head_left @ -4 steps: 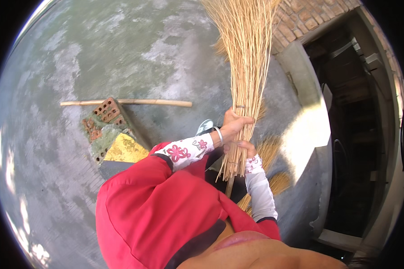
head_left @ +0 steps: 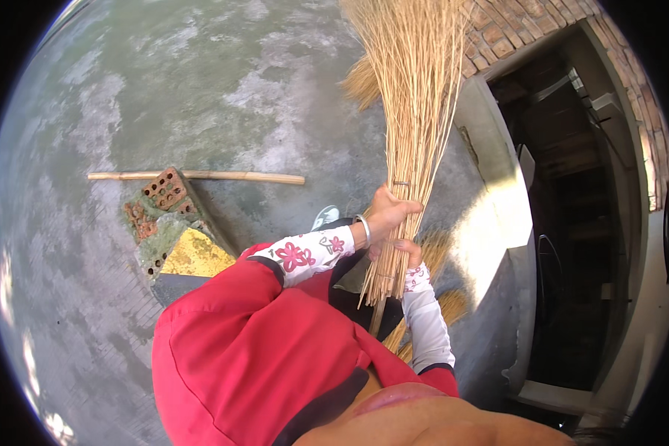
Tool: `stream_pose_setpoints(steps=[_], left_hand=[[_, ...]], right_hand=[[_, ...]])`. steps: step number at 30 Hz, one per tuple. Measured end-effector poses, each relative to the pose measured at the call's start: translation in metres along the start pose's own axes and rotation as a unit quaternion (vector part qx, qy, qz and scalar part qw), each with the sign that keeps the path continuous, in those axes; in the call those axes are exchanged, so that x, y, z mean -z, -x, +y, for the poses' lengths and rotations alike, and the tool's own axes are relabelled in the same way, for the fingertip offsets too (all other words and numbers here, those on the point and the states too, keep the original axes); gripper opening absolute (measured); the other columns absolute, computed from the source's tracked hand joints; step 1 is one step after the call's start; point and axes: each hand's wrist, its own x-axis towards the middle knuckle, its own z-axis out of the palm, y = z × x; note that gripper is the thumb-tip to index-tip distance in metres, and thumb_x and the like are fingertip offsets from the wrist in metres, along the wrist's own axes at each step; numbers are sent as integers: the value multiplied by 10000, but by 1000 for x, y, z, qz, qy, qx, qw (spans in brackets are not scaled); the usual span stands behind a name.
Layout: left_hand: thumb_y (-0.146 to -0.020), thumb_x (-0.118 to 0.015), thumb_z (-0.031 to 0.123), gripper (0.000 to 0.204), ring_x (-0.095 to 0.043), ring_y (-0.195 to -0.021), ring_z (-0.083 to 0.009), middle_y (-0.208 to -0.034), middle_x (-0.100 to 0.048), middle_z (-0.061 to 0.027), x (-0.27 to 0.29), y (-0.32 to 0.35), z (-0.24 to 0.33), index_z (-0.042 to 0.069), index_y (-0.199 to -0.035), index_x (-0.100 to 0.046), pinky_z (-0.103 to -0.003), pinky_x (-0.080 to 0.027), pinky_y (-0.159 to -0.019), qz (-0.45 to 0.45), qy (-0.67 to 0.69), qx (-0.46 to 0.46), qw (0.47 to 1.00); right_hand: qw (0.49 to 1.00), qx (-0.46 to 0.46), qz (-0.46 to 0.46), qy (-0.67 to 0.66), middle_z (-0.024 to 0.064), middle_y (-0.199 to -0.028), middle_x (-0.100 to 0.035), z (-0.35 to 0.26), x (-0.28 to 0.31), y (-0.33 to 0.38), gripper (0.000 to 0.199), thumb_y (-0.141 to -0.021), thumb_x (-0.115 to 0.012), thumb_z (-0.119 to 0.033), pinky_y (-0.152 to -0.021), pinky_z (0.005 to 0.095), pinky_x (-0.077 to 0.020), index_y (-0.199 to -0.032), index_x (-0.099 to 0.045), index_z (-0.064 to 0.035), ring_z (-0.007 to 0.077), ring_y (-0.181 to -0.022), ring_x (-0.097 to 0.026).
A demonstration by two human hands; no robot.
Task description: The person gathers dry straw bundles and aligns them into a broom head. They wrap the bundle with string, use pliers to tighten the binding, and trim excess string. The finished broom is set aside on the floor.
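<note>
A large straw broom (head_left: 416, 97) made of long pale stalks stands in front of me, its bushy end fanning out at the far side. My left hand (head_left: 391, 212), with a bangle at the wrist, is wrapped round the stalks just below a thin tie. Lower down, my right hand (head_left: 403, 251) grips the same bundle near its cut ends; some of its fingers are hidden behind the stalks. Below those ends a thin wooden stick (head_left: 377, 318) shows between my legs. Both forearms wear white flowered sleeves.
More straw bundles (head_left: 453, 305) lie on the concrete floor (head_left: 201, 89) to the right. Left of me is a brick block (head_left: 169, 192) with a yellow piece (head_left: 198, 254), and a wooden pole (head_left: 238, 175) lies behind it. A dark doorway (head_left: 565, 223) stands at the right.
The view has shifted slightly, so the floor, pole and bricks sit a little further left and lower. Both hands keep their hold on the broom.
</note>
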Motion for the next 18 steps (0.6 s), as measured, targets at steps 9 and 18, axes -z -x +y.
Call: stream_pose_setpoints(steps=[9, 18], left_hand=[[-758, -843, 360, 888, -577, -1173, -276, -1311, -569, -190, 78, -37, 33, 36, -1439, -373, -468, -441, -1013, -178, 182, 109, 961], [-825, -789, 136, 426, -721, -864, -262, -1012, -705, -159, 118, -65, 22, -68, -1154, -611, -415, -632, -728, -5, 180, 57, 982]], right_hand=[[958, -48, -229, -166, 61, -840, -471, 36, -5, 8, 779, -651, -729, -277, -736, 372, -433, -1300, -351, -71, 205, -752, -501], [982, -148, -63, -99, 100, -913, -526, 63, -23, -6, 665, -729, -675, -365, -743, 385, -437, -1261, -457, -30, 216, -775, -509]])
